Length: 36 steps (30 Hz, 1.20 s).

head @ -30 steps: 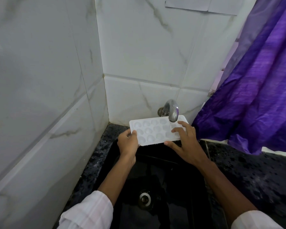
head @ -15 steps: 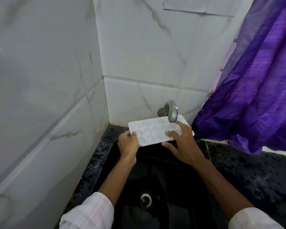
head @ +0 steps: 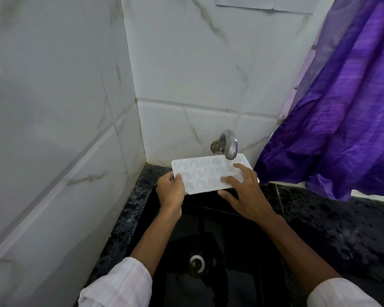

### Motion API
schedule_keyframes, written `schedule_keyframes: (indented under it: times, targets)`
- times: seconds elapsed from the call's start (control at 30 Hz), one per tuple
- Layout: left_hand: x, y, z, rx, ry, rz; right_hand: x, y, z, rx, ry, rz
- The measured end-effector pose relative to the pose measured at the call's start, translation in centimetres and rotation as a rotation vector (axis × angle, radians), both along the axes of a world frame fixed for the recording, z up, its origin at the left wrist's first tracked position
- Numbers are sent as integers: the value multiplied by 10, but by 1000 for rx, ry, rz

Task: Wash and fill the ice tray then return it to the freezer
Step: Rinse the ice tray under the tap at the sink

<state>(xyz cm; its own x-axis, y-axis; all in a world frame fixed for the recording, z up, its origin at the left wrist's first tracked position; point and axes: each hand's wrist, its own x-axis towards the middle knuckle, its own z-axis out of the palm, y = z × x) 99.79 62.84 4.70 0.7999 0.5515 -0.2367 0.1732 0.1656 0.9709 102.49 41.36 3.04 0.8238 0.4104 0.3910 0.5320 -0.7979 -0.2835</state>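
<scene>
We find the corner tight: the marble-tiled side wall closes the left, the back wall the far side, meeting just behind the sink. The tap spout juts out from the back wall and hangs just above the ice tray, so little room shows between them. Our left hand grips the tray's left end, our right hand spreads over its right end; both forearms cross the basin. Right of the tap, the purple curtain drapes down onto the speckled counter. The basin below the tray lies open down to the drain.
</scene>
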Motion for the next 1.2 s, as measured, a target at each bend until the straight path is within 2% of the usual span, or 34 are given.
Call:
schedule_keyframes:
  times: [0.27, 0.47, 0.57, 0.63, 0.7, 0.77, 0.87, 1.03, 1.2]
  targets:
    - [-7, 0, -1, 16, 0, -21, -5, 1, -4, -18, -20, -10]
    - [-14, 3, -6, 54, 10, -30, -14, -7, -5, 27, 134, 54]
    - [-19, 7, -11, 62, 12, -20, -23, -10, -1, 254, 268, 26]
    - [-24, 12, -16, 72, 19, -25, -29, -14, -1, 405, 249, -107]
    - [-30, 16, -21, 92, 19, -54, -34, -18, -3, 473, 248, -302]
    - [-38, 17, -28, 102, 20, -98, -38, -22, -9, 577, 404, -387]
    - [-52, 17, -40, 137, 28, -160, -49, -27, -27, 801, 657, -302]
    - [-79, 21, -63, 166, 38, -234, -70, -32, -52, 897, 694, -413]
    - [-86, 24, -71, 384, -20, -278, -85, -34, -62, 917, 647, -465]
